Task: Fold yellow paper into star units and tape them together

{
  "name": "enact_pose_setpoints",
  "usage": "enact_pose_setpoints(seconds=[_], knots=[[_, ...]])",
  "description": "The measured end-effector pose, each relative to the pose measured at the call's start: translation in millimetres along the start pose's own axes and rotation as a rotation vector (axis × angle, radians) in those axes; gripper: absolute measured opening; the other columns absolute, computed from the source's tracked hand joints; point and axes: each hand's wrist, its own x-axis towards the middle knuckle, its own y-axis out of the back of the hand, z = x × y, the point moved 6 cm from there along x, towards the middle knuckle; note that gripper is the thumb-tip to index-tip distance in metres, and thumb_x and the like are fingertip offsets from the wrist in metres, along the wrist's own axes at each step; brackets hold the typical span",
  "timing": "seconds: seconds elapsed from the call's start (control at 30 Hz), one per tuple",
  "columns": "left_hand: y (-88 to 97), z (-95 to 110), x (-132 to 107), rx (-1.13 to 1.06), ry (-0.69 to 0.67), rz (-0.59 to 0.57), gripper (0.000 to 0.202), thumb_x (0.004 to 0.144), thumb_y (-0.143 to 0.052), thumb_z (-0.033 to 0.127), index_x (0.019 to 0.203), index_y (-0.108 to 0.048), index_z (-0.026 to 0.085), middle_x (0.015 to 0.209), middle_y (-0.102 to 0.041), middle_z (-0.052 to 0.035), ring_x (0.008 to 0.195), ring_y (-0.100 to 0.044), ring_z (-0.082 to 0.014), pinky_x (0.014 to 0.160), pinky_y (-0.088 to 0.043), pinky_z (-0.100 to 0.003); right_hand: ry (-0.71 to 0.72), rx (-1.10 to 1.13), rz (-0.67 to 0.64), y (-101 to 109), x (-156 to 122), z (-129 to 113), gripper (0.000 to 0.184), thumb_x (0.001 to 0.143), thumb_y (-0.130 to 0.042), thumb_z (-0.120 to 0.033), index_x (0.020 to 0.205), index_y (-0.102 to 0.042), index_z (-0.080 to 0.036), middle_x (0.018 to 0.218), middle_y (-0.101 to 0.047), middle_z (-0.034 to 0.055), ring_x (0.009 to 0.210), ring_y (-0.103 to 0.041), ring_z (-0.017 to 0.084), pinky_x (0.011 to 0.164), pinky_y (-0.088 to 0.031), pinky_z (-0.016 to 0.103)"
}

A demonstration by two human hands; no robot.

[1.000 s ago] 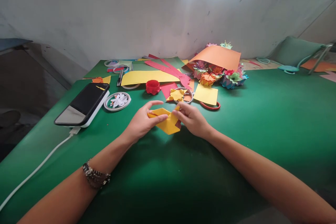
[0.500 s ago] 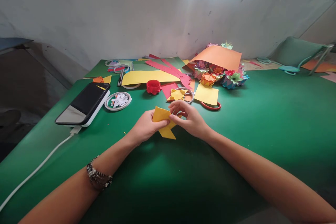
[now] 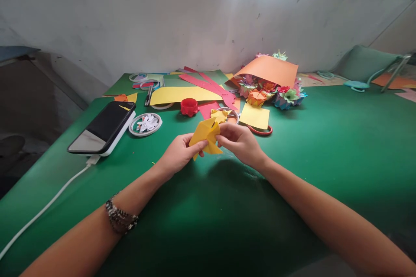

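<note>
A piece of folded yellow paper is held up above the green table, with creases and pointed flaps. My left hand grips its left side, thumb pressed on the front. At the paper's right edge, my right hand pinches a flap between thumb and fingers. Just behind the hands lies a yellow folded paper piece over a roll of tape. A yellow paper square rests partly over red-handled scissors. To the left of these stands a small red paper cup shape.
On the left, a power bank has a white cable plugged in. Beside it, a ring holds white paper scraps. Yellow and red paper strips lie farther back. Several paper flowers sit beneath an orange sheet.
The folded yellow paper has been turned and raised slightly, showing a different face. My right hand has moved a little right and closed onto its right edge.
</note>
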Motion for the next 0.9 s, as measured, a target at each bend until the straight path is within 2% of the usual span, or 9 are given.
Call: enact_pose_setpoints(seconds=[0.1, 0.2, 0.37, 0.5, 0.6, 0.67, 0.73, 0.83, 0.9], knots=[[-0.6, -1.4, 0.8, -0.135, -0.003, -0.031, 0.030, 0.064, -0.064, 0.041, 0.077, -0.062, 0.014, 0.069, -0.062, -0.0019, 0.063, -0.053, -0.0131, 0.062, -0.040, -0.024, 0.058, -0.079, 0.010, 2.1, -1.7, -2.9, 0.011, 0.069, -0.057, -0.024, 0.078, -0.059, -0.016, 0.066, -0.058, -0.0007, 0.056, -0.052, 0.008, 0.055, -0.050, 0.023], [-0.9, -5.3, 1.8, -0.314, 0.031, -0.051, 0.032, 0.063, -0.066, 0.039, 0.083, -0.062, 0.014, 0.078, -0.063, -0.0031, 0.071, -0.055, -0.0133, 0.067, -0.043, -0.024, 0.209, -0.248, 0.029, 2.9, -5.2, -14.5, 0.014, 0.073, -0.055, -0.021, 0.084, -0.064, -0.018, 0.074, -0.062, 0.0016, 0.060, -0.054, 0.009, 0.056, -0.050, 0.025], [-0.7, -11.2, 1.5, -0.505, 0.122, -0.041, 0.029, 0.060, -0.071, 0.035, 0.078, -0.062, 0.014, 0.071, -0.060, 0.0004, 0.064, -0.052, -0.0082, 0.059, -0.042, -0.019, 0.489, -0.500, -0.026, -4.0, -12.8, -33.1, 0.022, 0.078, -0.048, -0.013, 0.087, -0.067, -0.022, 0.074, -0.063, 0.0023, 0.067, -0.057, 0.011, 0.062, -0.049, 0.024], [-2.7, -14.8, 0.4, -0.558, 0.168, -0.050, 0.030, 0.058, -0.073, 0.034, 0.075, -0.062, 0.013, 0.067, -0.058, 0.0014, 0.061, -0.049, -0.0066, 0.056, -0.039, -0.017, 0.607, -0.577, -0.057, -6.8, -15.4, -34.9, 0.024, 0.078, -0.048, -0.011, 0.086, -0.067, -0.022, 0.075, -0.062, 0.0029, 0.066, -0.057, 0.010, 0.060, -0.048, 0.022], [-3.5, -14.8, 0.8, -0.568, 0.137, -0.044, 0.031, 0.056, -0.074, 0.034, 0.076, -0.063, 0.013, 0.070, -0.059, 0.0004, 0.064, -0.050, -0.0075, 0.058, -0.039, -0.018, 0.656, -0.593, -0.086, -8.7, -16.9, -35.3, 0.022, 0.079, -0.048, -0.011, 0.086, -0.066, -0.019, 0.074, -0.059, 0.0036, 0.066, -0.056, 0.009, 0.060, -0.047, 0.021], [-3.4, -13.4, 1.5, -0.549, 0.098, -0.034, 0.034, 0.056, -0.074, 0.035, 0.079, -0.063, 0.013, 0.075, -0.061, -0.0010, 0.067, -0.051, -0.0090, 0.061, -0.039, -0.020, 0.650, -0.578, -0.110, -10.3, -17.7, -36.2, 0.019, 0.078, -0.049, -0.012, 0.085, -0.065, -0.019, 0.074, -0.058, 0.0033, 0.066, -0.055, 0.009, 0.060, -0.047, 0.021], [-2.3, -12.2, 1.9, -0.501, 0.069, -0.014, 0.038, 0.056, -0.073, 0.038, 0.081, -0.063, 0.012, 0.076, -0.062, -0.0021, 0.068, -0.051, -0.0106, 0.063, -0.040, -0.022, 0.582, -0.519, -0.129, -11.5, -16.8, -35.5, 0.016, 0.076, -0.049, -0.013, 0.083, -0.062, -0.018, 0.076, -0.057, 0.0032, 0.066, -0.054, 0.009, 0.062, -0.047, 0.022], [0.6, -12.0, 2.2, -0.386, 0.057, 0.034, 0.040, 0.056, -0.071, 0.042, 0.081, -0.063, 0.012, 0.072, -0.061, -0.0021, 0.067, -0.051, -0.0121, 0.062, -0.039, -0.024, 0.349, -0.273, -0.112, -9.9, -11.6, -26.0, 0.004, 0.077, -0.049, -0.018, 0.080, -0.051, -0.018, 0.074, -0.055, 0.0014, 0.062, -0.055, 0.008, 0.059, -0.048, 0.023], [1.6, -11.0, 2.2, -0.315, 0.042, 0.045, 0.041, 0.058, -0.070, 0.044, 0.081, -0.062, 0.011, 0.069, -0.060, -0.0018, 0.064, -0.050, -0.0123, 0.060, -0.038, -0.024, 0.180, -0.079, -0.089, -9.1, -8.1, -14.6, 0.011, 0.076, -0.051, -0.022, 0.078, -0.040, -0.019, 0.067, -0.050, -0.0029, 0.054, -0.054, 0.007, 0.051, -0.046, 0.021]])
